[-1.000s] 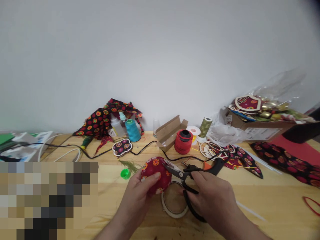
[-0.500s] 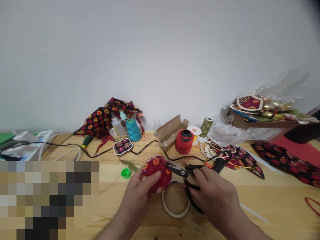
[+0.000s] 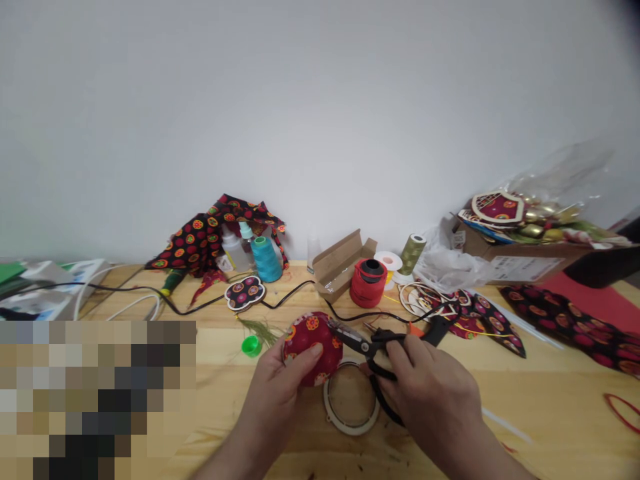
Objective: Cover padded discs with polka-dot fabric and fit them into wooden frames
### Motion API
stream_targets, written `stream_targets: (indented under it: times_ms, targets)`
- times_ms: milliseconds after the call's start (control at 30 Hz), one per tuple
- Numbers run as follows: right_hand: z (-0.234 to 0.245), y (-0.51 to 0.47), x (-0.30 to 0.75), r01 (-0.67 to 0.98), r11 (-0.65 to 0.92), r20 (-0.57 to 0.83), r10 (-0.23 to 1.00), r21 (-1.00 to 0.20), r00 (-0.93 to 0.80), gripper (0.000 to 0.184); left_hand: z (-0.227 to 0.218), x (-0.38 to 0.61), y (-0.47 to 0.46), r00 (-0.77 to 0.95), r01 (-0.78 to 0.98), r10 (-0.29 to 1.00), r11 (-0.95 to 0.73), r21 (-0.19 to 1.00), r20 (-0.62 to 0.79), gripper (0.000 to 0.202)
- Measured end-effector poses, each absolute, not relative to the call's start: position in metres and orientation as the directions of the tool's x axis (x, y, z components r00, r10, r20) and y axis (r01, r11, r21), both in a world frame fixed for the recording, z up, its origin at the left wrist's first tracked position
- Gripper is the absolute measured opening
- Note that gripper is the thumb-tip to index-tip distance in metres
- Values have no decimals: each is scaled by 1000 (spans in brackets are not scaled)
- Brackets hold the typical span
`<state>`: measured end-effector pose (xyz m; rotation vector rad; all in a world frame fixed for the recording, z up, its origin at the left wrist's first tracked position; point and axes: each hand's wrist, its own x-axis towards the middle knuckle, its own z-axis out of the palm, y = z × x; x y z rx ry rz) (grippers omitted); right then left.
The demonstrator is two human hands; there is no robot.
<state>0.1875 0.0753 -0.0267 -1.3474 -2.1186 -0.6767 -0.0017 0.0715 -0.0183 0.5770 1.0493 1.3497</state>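
My left hand [image 3: 280,390] grips a round piece covered in red patterned fabric [image 3: 313,347], thumb on its front. My right hand [image 3: 430,393] is closed round the handles of black scissors [image 3: 367,350], whose blades meet the right edge of the fabric piece. Below them a pale round ring [image 3: 350,400] lies flat on the wooden table [image 3: 550,400], partly hidden by my right hand.
A red cord spool [image 3: 369,283], teal thread cone [image 3: 265,260], green spool [image 3: 411,253], open small carton [image 3: 340,267], glue bottles [image 3: 233,250] and dark patterned fabric [image 3: 205,240] line the back. A cardboard box of ornaments [image 3: 525,247] stands right. A black cable [image 3: 190,305] crosses the table.
The scissor blades have closed and edged up against the fabric piece. My right hand has shifted slightly left and up. My left hand holds steady.
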Motion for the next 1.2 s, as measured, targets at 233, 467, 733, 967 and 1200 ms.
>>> stream_targets:
  times_ms: [233, 467, 733, 967, 1200]
  targets:
    - [-34, 70, 184, 941, 324, 634, 709, 96, -309, 43, -16, 3, 72, -123, -460, 953, 191, 867, -276, 32]
    - [-28, 63, 179, 940, 341, 467, 831, 4, -303, 15, -18, 5, 72, -117, -355, 967, 173, 919, -227, 33]
    - [-16, 74, 180, 529, -20, -204, 934, -848, -292, 45, -14, 6, 69, -106, -419, 964, 180, 890, -245, 31]
    - [-8, 77, 192, 556, 45, -131, 953, -830, -272, 36, -17, 5, 71, -100, -577, 954, 176, 798, -282, 37]
    - [-2, 67, 185, 798, 309, 104, 948, -517, -300, 28, -10, 5, 67, -73, -603, 952, 196, 773, -299, 61]
